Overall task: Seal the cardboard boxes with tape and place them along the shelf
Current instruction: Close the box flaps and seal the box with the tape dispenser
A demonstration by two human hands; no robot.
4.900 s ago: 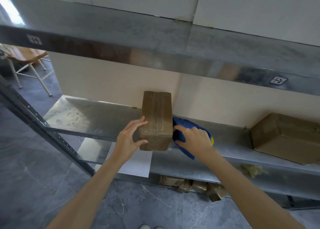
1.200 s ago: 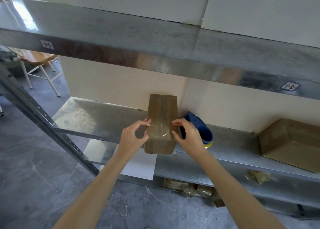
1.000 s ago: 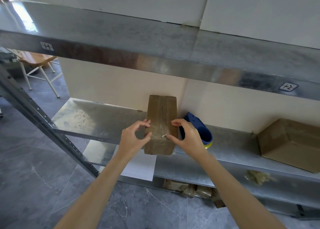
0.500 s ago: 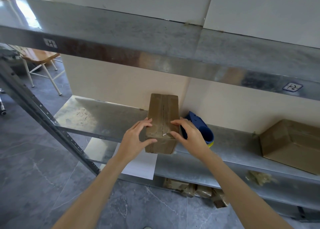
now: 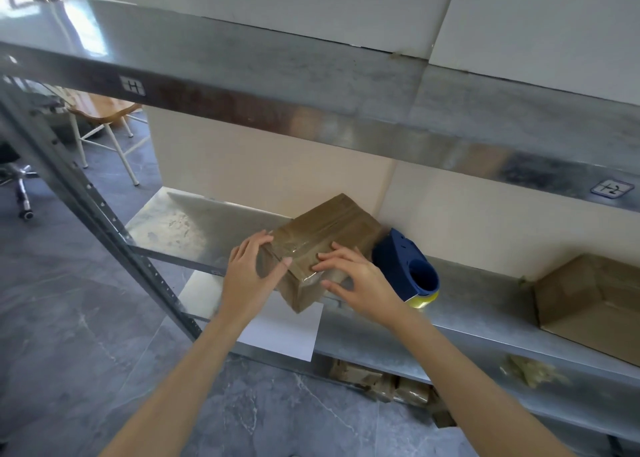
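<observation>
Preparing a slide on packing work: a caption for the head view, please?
Both hands, left and right, press on a taped brown cardboard box on the metal shelf, beside a blue tape dispenser.

Grey metal shelf (image 5: 485,304), taped cardboard box (image 5: 325,235) skewed at its middle, blue tape dispenser (image 5: 408,269) just right, open cardboard box (image 5: 588,304) far right, white paper (image 5: 280,332) on lower tier

Glossy-taped cardboard box (image 5: 322,235) (dull galvanised metal shelf (image 5: 485,304))

A storeroom — labelled metal shelving (image 5: 311,117), cardboard boxes (image 5: 588,301), grey tiled floor (image 5: 69,318).
</observation>
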